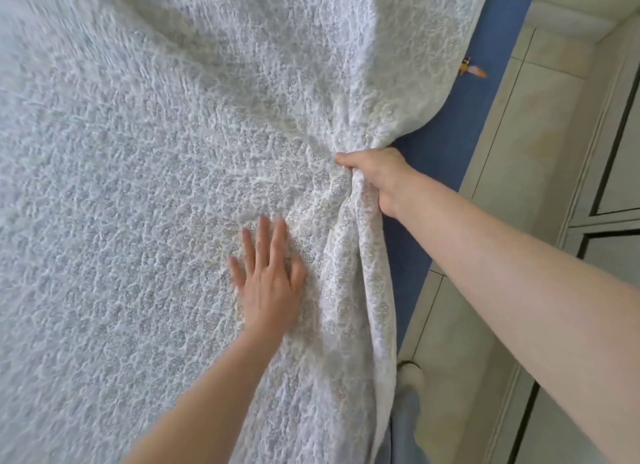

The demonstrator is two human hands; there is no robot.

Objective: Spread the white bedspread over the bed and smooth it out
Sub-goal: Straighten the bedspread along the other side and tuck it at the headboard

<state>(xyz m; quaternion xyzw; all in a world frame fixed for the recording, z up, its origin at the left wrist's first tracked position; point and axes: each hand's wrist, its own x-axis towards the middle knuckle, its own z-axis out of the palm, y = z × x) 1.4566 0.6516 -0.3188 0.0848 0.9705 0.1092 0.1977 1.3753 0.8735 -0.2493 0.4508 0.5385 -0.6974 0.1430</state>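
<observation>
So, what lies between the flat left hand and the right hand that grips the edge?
In the head view, only the white bedspread itself: gathered folds run between the left hand and the right hand. Nothing else lies there.

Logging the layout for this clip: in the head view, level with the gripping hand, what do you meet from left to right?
White bedspread → right hand bunching its edge → blue bed side → pale tiled floor → dark-lined cabinet panel.

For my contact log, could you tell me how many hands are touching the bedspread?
2. The left hand lies flat on the bedspread; the right hand grips its bunched edge by the bed's side.
</observation>
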